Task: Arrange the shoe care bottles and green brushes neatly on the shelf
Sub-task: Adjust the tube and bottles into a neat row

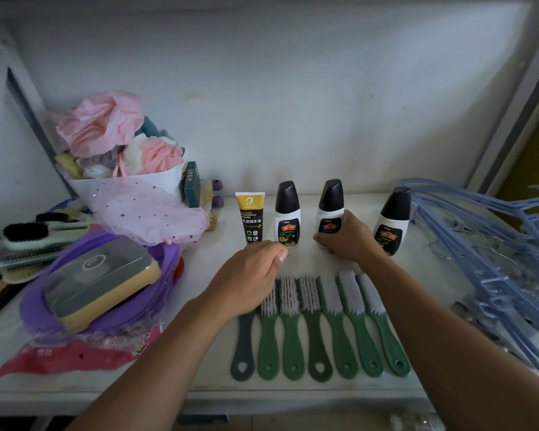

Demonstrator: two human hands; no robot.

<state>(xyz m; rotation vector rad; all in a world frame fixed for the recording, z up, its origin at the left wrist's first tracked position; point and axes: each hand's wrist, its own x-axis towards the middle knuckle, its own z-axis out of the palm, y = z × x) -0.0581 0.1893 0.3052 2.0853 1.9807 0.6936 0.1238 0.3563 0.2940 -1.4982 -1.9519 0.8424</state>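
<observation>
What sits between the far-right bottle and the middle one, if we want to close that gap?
No object stands between the far-right bottle and the middle bottle; the shelf there is bare. Only the right hand, gripping the middle bottle, reaches into the front of that gap.

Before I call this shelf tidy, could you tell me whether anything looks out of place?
The rightmost bottle stands well apart from the middle bottle, gripped by the right hand, leaving an uneven gap. The leftmost brush and fourth brush are darker than the rest.
</observation>
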